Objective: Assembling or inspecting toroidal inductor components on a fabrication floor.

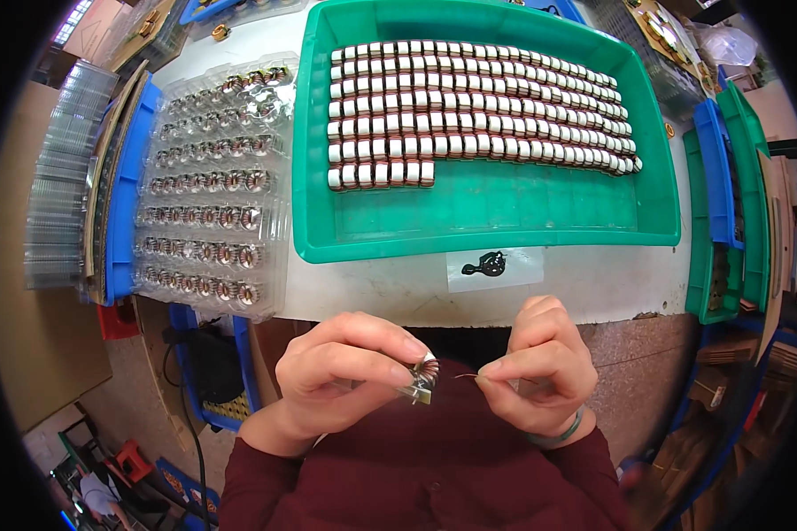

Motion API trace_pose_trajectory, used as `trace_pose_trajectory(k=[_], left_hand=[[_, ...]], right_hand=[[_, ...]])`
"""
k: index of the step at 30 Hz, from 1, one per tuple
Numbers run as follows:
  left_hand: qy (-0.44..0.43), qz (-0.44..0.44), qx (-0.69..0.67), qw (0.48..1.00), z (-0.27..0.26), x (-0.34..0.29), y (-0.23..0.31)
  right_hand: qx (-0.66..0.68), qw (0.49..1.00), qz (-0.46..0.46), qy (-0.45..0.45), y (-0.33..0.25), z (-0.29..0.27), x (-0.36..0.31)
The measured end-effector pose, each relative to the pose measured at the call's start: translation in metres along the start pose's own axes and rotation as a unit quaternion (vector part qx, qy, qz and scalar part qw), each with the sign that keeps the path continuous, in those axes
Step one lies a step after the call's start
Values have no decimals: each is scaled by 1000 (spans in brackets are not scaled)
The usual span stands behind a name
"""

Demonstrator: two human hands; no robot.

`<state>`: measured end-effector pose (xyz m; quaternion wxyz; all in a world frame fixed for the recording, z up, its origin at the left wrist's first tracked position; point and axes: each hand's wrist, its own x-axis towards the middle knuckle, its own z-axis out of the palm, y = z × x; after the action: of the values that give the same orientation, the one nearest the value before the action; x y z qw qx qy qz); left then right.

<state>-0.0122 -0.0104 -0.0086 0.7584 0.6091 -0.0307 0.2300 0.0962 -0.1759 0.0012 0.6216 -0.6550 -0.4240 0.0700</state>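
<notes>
Between the thumb and fingers of my left hand (pixel 341 367) is a small toroidal coil (pixel 426 373), wound with copper-coloured wire and with a small plate-like piece at its lower side. My right hand (pixel 545 363) is closed in a pinch on a thin copper-coloured wire (pixel 464 375), whose end points toward the coil. A gap shows between the wire's visible end and the coil. Both hands are raised in front of my body, just short of the table's near edge.
A green bin (pixel 487 241) holds rows of white-topped wound parts. To its left lies a clear plastic tray (pixel 279 221) of toroidal coils, beside a blue crate (pixel 122 221). A white paper (pixel 522 270) with a black coiled item (pixel 487 264) lies near the table edge. More bins (pixel 722 177) stand right.
</notes>
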Motion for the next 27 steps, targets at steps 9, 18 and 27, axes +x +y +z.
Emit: trace_pose_trajectory(k=[9,18,27], left_hand=[[-6,5,-7,1000,1,1,0],[-3,9,5,1000,0,1,2],[-4,44,73,996,0,2,3]], right_hand=[[-21,1000,-19,-11,-2,0,-1],[-43,999,-29,-18,-2,0,0],[-90,995,-43,-18,-5,0,0]])
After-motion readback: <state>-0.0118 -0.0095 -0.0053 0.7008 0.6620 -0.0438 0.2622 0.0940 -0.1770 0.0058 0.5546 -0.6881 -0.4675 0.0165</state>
